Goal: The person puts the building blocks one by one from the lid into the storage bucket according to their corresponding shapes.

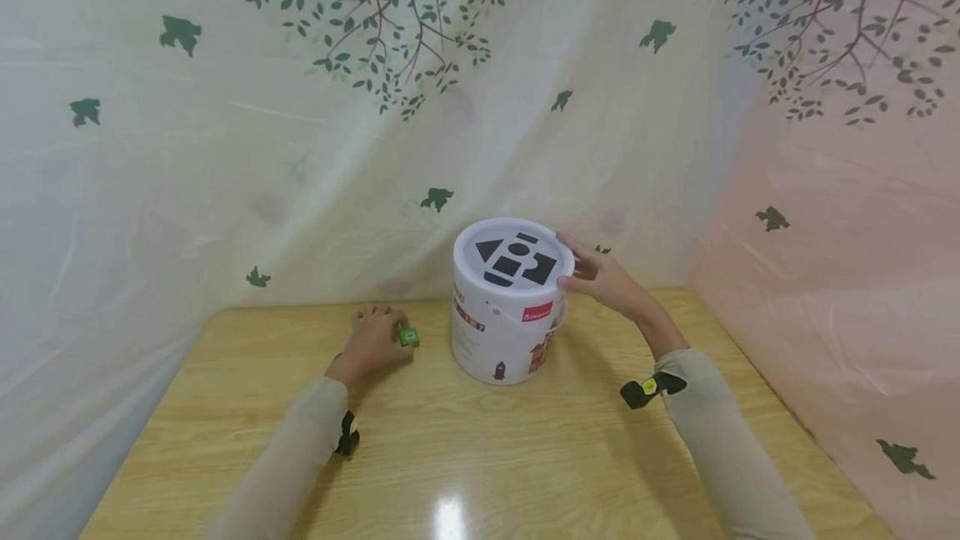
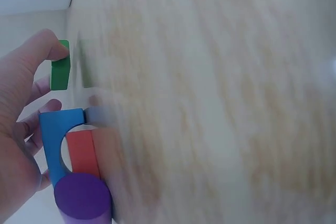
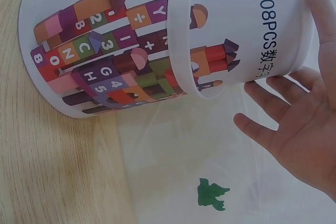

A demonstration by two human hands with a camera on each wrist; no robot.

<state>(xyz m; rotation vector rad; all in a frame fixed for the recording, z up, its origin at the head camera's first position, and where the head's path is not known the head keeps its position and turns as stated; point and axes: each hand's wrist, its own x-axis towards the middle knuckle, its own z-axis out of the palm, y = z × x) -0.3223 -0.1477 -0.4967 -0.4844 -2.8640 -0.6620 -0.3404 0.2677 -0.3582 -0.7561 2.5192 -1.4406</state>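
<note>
On the left of the table, my left hand (image 1: 375,336) pinches a small green block (image 1: 408,337) between thumb and finger. The left wrist view shows this green block (image 2: 60,69) held at its edges. Beside that hand are a blue arch block (image 2: 51,137), a red block (image 2: 83,153) and a purple cylinder (image 2: 84,196). A white bucket (image 1: 495,332) stands upright, its lid (image 1: 480,273) marked with dark shapes. My right hand (image 1: 611,282) holds the bucket's upper right edge, thumb in front and fingers behind; two fingertips stay spread in the right wrist view.
The wooden table (image 1: 487,448) ends at a hanging curtain (image 1: 337,190) printed with leaves, and another curtain (image 1: 825,290) hangs on the right. A white handle (image 3: 181,35) hangs down the bucket's side.
</note>
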